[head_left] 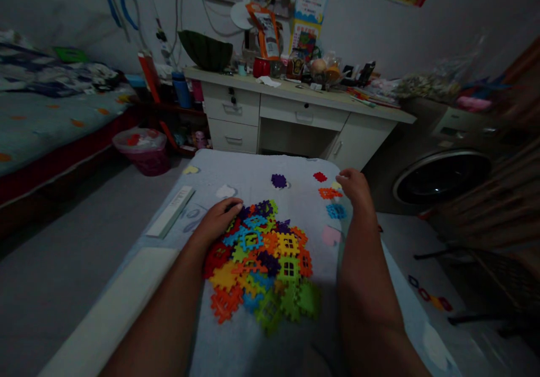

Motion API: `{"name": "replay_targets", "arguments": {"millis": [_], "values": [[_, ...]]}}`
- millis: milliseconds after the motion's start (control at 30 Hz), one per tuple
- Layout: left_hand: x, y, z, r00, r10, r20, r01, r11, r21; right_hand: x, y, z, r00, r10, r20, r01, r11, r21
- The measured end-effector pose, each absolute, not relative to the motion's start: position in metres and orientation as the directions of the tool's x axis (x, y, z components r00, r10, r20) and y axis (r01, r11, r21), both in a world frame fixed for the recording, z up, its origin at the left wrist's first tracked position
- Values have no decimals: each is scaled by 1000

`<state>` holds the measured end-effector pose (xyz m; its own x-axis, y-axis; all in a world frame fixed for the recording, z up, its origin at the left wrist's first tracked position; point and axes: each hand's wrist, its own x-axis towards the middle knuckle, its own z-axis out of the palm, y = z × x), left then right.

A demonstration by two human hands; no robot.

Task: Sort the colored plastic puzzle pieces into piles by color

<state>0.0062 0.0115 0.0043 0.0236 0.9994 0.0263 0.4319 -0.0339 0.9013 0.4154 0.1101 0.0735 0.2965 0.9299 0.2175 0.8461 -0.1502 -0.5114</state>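
Note:
A heap of colourful plastic interlocking building pieces (pixel 257 259) with toothed edges lies on the cloth-covered table (pixel 253 169). Some are window-shaped, such as a yellow window piece (pixel 288 245). At the heap's upper left edge rests my left hand (pixel 221 219), fingers stretched over the pieces and thumb apart. Over the table's right edge, my right hand (pixel 355 185) has its fingers pressed together; what they hold, if anything, is too small to make out. Close to it lie a red piece (pixel 320 177), an orange piece (pixel 329 193) and a blue piece (pixel 336 211). A purple piece (pixel 278 180) lies farther left.
A long white box (pixel 171 212) lies along the table's left side, with a pale board (pixel 122 304) nearer me. Beyond stands a cluttered white desk (pixel 304 110). A washing machine (pixel 442 169) is at right, a pink bin (pixel 147 152) and a bed (pixel 63 118) at left.

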Motion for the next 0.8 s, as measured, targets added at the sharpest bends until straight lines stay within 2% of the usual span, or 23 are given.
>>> {"name": "replay_targets", "arguments": {"millis": [100,167,267,367,600,800], "values": [[5,12,5,-14,1000,19,364,-12,931,412,92,69,216,973,77,898,-167,-407],[4,12,5,-39,999,12,327,1,945,410,76,59,227,974,21,921,-208,-331],[1,13,6,-52,998,20,342,-1,940,404,55,41,287,958,-1,928,-278,-248],[-1,13,7,-53,996,66,429,-37,902,397,41,29,299,954,10,936,-291,-199],[4,5,2,10,991,135,515,-121,848,395,31,21,295,953,76,937,-272,-221],[8,3,-1,-61,992,112,383,-80,920,390,23,25,353,931,94,906,-315,-284]]}}
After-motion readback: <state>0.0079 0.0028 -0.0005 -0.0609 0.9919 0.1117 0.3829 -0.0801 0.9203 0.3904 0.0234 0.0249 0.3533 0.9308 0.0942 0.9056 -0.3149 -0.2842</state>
